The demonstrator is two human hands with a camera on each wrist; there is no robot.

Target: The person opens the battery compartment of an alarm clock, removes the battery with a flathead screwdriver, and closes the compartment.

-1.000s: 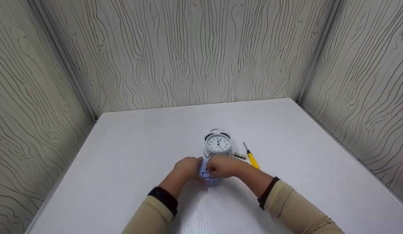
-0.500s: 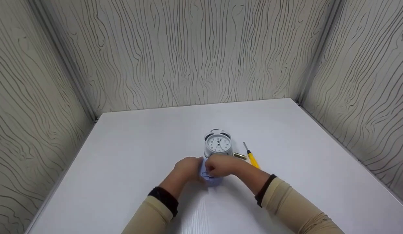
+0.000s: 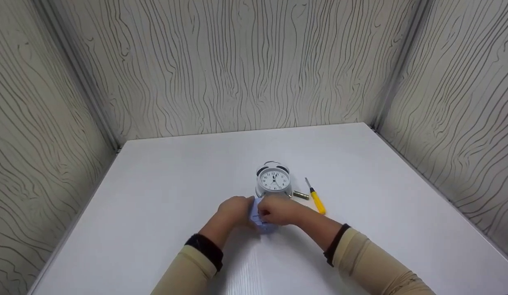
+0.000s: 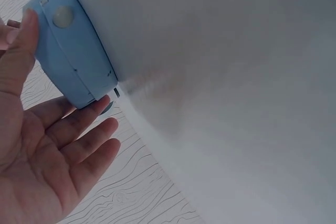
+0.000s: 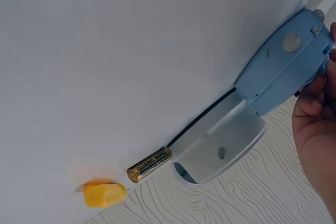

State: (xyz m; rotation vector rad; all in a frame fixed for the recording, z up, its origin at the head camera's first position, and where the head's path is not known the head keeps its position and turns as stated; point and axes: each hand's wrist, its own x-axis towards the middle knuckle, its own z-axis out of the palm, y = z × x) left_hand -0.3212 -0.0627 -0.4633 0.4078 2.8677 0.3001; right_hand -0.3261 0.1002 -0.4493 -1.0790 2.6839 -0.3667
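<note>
A light-blue plastic device (image 3: pixel 267 228) with a rectangular battery compartment stands on the table, its face turned away. My left hand (image 3: pixel 236 211) holds its left side. In the left wrist view the thumb (image 4: pixel 23 45) lies on the device's back edge, and the other fingers spread below it. My right hand (image 3: pixel 282 209) bends over the compartment with curled fingertips. In the right wrist view those fingers (image 5: pixel 310 103) pinch a small blue cover (image 5: pixel 321 73) at the device's back. The right hand hides most of the compartment.
A white twin-bell alarm clock (image 3: pixel 274 180) stands directly behind the blue device. To its right lie a gold-and-black battery (image 5: pixel 149 164) and a small screwdriver (image 3: pixel 317 201) with a yellow handle. Wood-patterned panels (image 3: pixel 237 65) enclose the white table (image 3: pixel 176 176).
My right fingertips have shifted slightly at the compartment, and the light-coloured patch beside them is less visible. My left hand stays in place on the device. The view has shifted very slightly.
</note>
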